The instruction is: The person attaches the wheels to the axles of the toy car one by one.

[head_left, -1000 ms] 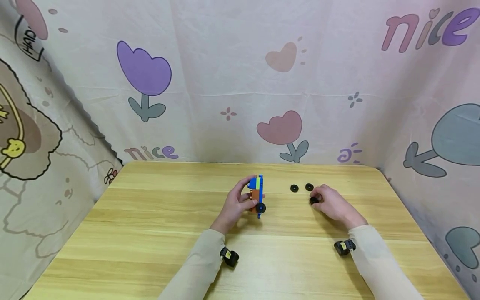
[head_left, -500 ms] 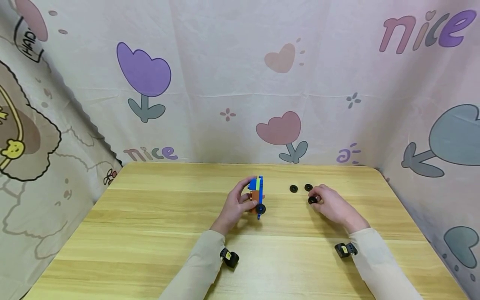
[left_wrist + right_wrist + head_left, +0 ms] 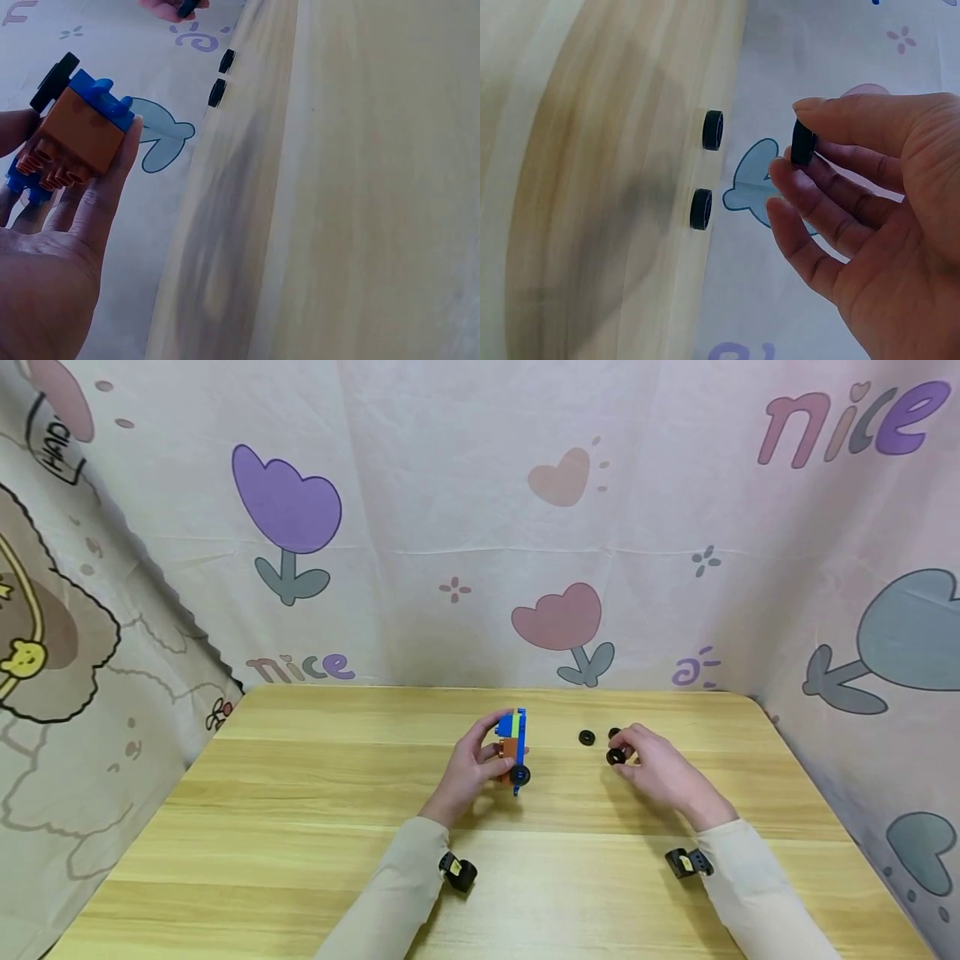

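My left hand (image 3: 468, 772) grips a toy car of building blocks (image 3: 512, 747), held on end above the table. Blue, orange and yellow-green blocks make it up, and a black wheel (image 3: 520, 775) sits at its lower end. In the left wrist view, the studs of its orange block (image 3: 84, 129) face the palm side. My right hand (image 3: 666, 772) pinches a second black wheel (image 3: 803, 144) between thumb and fingers, raised above the table. Two more wheels lie flat beyond it, one on the left (image 3: 587, 737) and one partly hidden by the right hand (image 3: 614, 732).
The wooden table (image 3: 315, 793) runs back to a patterned cloth (image 3: 420, 527), which also hangs along both sides. A small black camera is strapped to each sleeve, on the left wrist (image 3: 459, 873) and on the right wrist (image 3: 682, 862).
My right hand has shifted slightly left with the pinched wheel, which now shows more of its ring in the head view. The left hand and the toy car have barely moved.
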Tool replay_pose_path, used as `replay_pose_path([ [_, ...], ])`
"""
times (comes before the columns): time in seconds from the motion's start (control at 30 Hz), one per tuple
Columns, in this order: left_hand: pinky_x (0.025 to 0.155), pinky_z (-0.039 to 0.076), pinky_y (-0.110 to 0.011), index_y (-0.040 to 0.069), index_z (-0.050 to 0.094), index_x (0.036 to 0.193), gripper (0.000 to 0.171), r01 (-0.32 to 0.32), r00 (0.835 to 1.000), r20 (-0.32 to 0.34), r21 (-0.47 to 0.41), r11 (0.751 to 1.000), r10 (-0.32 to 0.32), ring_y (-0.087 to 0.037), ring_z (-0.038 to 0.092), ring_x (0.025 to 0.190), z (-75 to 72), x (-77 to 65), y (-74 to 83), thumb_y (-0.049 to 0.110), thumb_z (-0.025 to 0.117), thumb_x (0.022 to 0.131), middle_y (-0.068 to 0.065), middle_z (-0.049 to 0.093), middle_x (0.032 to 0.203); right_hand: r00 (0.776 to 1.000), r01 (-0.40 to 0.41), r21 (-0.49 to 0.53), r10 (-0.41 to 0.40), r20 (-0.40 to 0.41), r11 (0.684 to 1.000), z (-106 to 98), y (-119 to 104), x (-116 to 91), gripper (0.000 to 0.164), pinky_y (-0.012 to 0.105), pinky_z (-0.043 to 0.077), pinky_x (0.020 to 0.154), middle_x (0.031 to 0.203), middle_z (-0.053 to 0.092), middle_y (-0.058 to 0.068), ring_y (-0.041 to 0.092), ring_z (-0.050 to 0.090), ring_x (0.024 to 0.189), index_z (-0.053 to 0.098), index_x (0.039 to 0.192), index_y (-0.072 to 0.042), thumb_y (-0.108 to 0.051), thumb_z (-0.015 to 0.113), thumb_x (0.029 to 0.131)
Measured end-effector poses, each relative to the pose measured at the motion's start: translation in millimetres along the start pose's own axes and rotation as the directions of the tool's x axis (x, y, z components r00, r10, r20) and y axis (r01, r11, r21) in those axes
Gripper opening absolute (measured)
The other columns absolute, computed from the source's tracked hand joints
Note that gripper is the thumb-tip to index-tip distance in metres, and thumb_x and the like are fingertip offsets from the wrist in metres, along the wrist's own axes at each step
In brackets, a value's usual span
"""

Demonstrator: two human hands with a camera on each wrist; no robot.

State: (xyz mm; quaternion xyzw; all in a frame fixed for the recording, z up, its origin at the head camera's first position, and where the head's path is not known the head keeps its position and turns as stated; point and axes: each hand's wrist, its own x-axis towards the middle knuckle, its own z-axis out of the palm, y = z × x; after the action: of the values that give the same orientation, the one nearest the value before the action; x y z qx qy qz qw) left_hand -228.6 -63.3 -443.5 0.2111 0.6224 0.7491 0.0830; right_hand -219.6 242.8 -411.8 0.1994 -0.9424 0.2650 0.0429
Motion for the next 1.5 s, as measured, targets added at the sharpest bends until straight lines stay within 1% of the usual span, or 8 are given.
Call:
replay_pose_path([
  [0.1, 0.084, 0.055, -0.04, 0.018, 0.038, 0.15, 0.066, 0.001, 1.0, 0.0, 0.002, 1.0, -0.001, -0.045, 0.054, 0.119, 0.4, 0.5, -0.2, -0.009, 0.057, 0.094, -0.01, 0.033, 0.151, 1.0, 0.011, -0.004, -0.011, -0.017, 1.0, 1, -1, -1, 0.029, 0.048, 0.05, 0.086, 0.103, 0.06, 0.007, 0.026, 0.06, 0.093, 0.064, 0.111, 0.002, -0.001, 0.073, 0.084],
  [0.23, 0.082, 0.055, -0.039, 0.02, 0.038, 0.15, 0.065, 0.01, 1.0, -0.018, 0.01, 1.0, -0.01, -0.043, 0.055, 0.118, 1.8, 0.3, -1.8, -0.009, 0.056, 0.094, -0.01, 0.036, 0.15, 0.998, 0.038, -0.015, -0.039, -0.042, 0.999, 1, -4, 0, 0.029, 0.047, 0.051, 0.085, 0.104, 0.06, 0.006, 0.025, 0.06, 0.092, 0.064, 0.111, 0.001, -0.001, 0.074, 0.083],
  [0.4, 0.082, 0.055, -0.04, 0.026, 0.042, 0.148, 0.061, 0.029, 0.999, -0.04, 0.03, 0.999, -0.028, -0.036, 0.059, 0.115, 4.0, -1.2, -4.8, -0.003, 0.057, 0.097, -0.004, 0.039, 0.147, 0.995, 0.073, -0.032, -0.075, -0.062, 0.997, 1, -8, 0, 0.029, 0.046, 0.051, 0.084, 0.103, 0.06, 0.006, 0.025, 0.06, 0.091, 0.065, 0.109, 0.0, -0.001, 0.075, 0.082],
  [0.53, 0.082, 0.055, -0.04, 0.028, 0.043, 0.148, 0.06, 0.03, 0.999, -0.046, 0.051, 0.998, -0.028, -0.033, 0.057, 0.112, 5.3, -2.2, -6.8, 0.0, 0.058, 0.097, -0.004, 0.04, 0.147, 0.994, 0.088, -0.034, -0.09, -0.069, 0.996, 0, -12, 1, 0.029, 0.044, 0.052, 0.082, 0.101, 0.06, 0.005, 0.023, 0.06, 0.089, 0.065, 0.108, 0.0, -0.001, 0.075, 0.082],
  [0.8, 0.084, 0.055, -0.041, 0.028, 0.043, 0.148, 0.062, 0.052, 0.997, -0.057, 0.066, 0.996, -0.049, -0.032, 0.057, 0.112, 7.2, -3.5, -9.8, 0.0, 0.06, 0.096, -0.009, 0.043, 0.143, 0.992, 0.099, -0.025, -0.101, -0.075, 0.995, 3, -18, 4, 0.027, 0.042, 0.052, 0.08, 0.101, 0.06, 0.005, 0.021, 0.06, 0.089, 0.065, 0.108, 0.001, -0.001, 0.075, 0.082],
  [1.1, 0.084, 0.055, -0.043, 0.029, 0.045, 0.146, 0.062, 0.054, 0.997, -0.058, 0.043, 0.998, -0.051, -0.031, 0.057, 0.111, 9.4, -3.4, -13.0, -0.003, 0.06, 0.095, -0.01, 0.044, 0.141, 0.992, 0.107, -0.003, -0.107, -0.063, 0.994, 2, -34, 7, 0.028, 0.041, 0.053, 0.081, 0.106, 0.06, 0.004, 0.021, 0.062, 0.092, 0.065, 0.111, -0.002, -0.003, 0.075, 0.085],
  [1.27, 0.083, 0.055, -0.043, 0.027, 0.044, 0.146, 0.061, 0.051, 0.997, -0.067, 0.042, 0.998, -0.048, -0.032, 0.058, 0.11, 9.5, -3.3, -14.0, -0.003, 0.06, 0.095, -0.012, 0.043, 0.141, 0.99, 0.124, -0.013, -0.125, -0.065, 0.992, 1, -39, 10, 0.027, 0.04, 0.053, 0.081, 0.106, 0.059, 0.003, 0.021, 0.062, 0.093, 0.065, 0.111, -0.004, -0.003, 0.074, 0.086],
  [1.5, 0.082, 0.055, -0.044, 0.026, 0.044, 0.146, 0.06, 0.05, 0.997, -0.069, 0.051, 0.997, -0.046, -0.032, 0.057, 0.111, 9.6, -2.6, -13.2, -0.002, 0.059, 0.096, -0.01, 0.043, 0.142, 0.982, 0.179, -0.024, -0.18, -0.049, 0.984, 3, -44, 12, 0.028, 0.037, 0.053, 0.077, 0.103, 0.058, 0.004, 0.019, 0.06, 0.089, 0.065, 0.11, 0.0, 0.0, 0.075, 0.084],
])
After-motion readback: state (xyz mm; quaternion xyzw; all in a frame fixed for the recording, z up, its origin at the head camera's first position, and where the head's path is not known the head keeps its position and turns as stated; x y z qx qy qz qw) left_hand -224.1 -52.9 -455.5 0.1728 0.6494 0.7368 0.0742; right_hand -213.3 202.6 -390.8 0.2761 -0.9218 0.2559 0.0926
